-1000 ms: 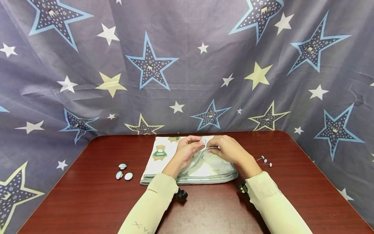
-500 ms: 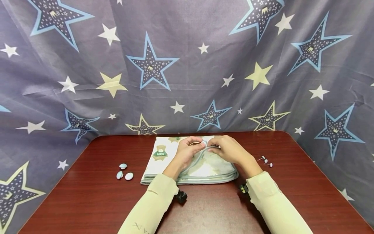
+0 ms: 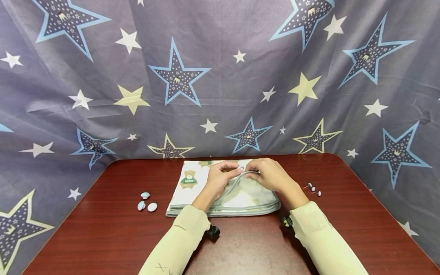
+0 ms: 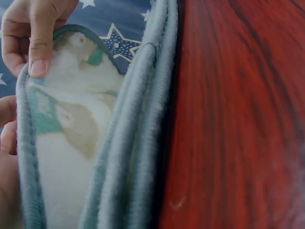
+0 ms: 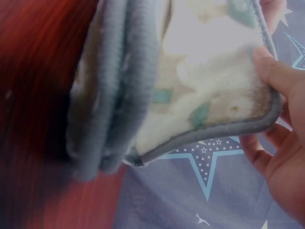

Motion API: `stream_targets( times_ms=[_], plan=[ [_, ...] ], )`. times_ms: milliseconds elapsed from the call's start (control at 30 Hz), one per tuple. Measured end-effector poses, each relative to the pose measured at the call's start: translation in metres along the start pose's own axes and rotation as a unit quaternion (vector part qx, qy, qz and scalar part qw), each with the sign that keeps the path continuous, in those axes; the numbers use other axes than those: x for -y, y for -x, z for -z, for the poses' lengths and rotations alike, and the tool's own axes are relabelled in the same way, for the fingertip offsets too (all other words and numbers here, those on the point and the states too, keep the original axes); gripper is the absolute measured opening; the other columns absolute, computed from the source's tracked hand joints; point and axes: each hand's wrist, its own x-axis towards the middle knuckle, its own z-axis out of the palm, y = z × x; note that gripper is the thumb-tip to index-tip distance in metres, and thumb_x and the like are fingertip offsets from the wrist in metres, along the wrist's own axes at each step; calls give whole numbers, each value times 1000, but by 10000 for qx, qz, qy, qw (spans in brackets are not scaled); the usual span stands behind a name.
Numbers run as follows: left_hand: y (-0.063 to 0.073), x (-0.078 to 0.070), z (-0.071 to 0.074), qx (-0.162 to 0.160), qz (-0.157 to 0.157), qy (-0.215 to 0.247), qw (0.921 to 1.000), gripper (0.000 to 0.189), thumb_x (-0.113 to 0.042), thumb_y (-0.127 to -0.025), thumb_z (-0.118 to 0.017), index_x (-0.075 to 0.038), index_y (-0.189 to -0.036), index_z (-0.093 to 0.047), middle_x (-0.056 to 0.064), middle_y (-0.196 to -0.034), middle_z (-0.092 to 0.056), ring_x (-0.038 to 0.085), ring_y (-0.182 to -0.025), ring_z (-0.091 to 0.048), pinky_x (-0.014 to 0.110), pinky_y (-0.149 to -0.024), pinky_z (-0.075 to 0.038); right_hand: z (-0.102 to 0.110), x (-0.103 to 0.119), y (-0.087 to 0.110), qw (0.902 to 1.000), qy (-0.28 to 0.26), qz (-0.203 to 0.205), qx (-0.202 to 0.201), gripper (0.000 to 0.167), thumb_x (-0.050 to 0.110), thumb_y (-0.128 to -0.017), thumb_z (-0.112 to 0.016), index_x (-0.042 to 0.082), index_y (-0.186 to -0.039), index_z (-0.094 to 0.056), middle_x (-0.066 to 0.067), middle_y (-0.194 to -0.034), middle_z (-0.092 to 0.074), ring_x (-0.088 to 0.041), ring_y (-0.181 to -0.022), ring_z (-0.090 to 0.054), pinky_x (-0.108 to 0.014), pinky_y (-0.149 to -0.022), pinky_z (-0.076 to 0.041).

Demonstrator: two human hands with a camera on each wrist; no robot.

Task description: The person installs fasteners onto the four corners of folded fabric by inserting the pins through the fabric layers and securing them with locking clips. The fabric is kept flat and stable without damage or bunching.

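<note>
A folded white blanket with bear prints and grey-green edging lies at the middle of the table. My left hand pinches a small pale-blue, round-topped fastener piece by the blanket's raised upper layer. With thumb and fingers, my right hand grips that layer's edge, and the right wrist view shows its thumb pressing on the inner face. Something light blue peeks out below the right thumb in the left wrist view. How the fastener sits against the cloth is hidden by the fingers.
Three pale-blue mushroom-shaped caps lie on the red-brown table left of the blanket. To its right are several round-headed pins. A grey star-patterned curtain hangs behind the table.
Both hands stay almost in place at the lifted blanket edge, with only slight finger shifts. The caps, pins and folded stack have not moved.
</note>
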Motion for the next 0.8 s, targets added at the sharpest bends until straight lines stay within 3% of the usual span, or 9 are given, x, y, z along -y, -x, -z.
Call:
stream_targets(
  times_ms=[367, 567, 800],
  plan=[
    [2, -6, -1, 263, 135, 302, 9991, 28, 1, -81, -84, 11, -105, -74, 7, -98, -75, 14, -85, -70, 23, -74, -57, 0, 0, 0, 9997, 190, -68, -138, 11, 24, -87, -83, 22, -88, -73, 13, -78, -67, -6, -69, -57, -35, -65, -49],
    [4, -7, 0, 396, 434, 442, 9973, 32, 1, -82, -82, 13, -111, -71, 18, -107, -73, 13, -87, -69, 23, -75, -57, 0, -1, 1, 9998, 130, -16, -118, 12, 23, -86, -84, 22, -88, -73, 13, -79, -68, -7, -69, -58, -35, -65, -49],
    [5, -6, 6, 648, 804, 498, 9934, 26, 4, -87, -76, 9, -112, -72, 5, -100, -72, 11, -86, -70, 26, -79, -58, -1, -3, 0, 10000, -20, 33, 13, 10, 21, -86, -83, 20, -89, -74, 14, -80, -68, -6, -70, -57, -34, -66, -49]
  ],
)
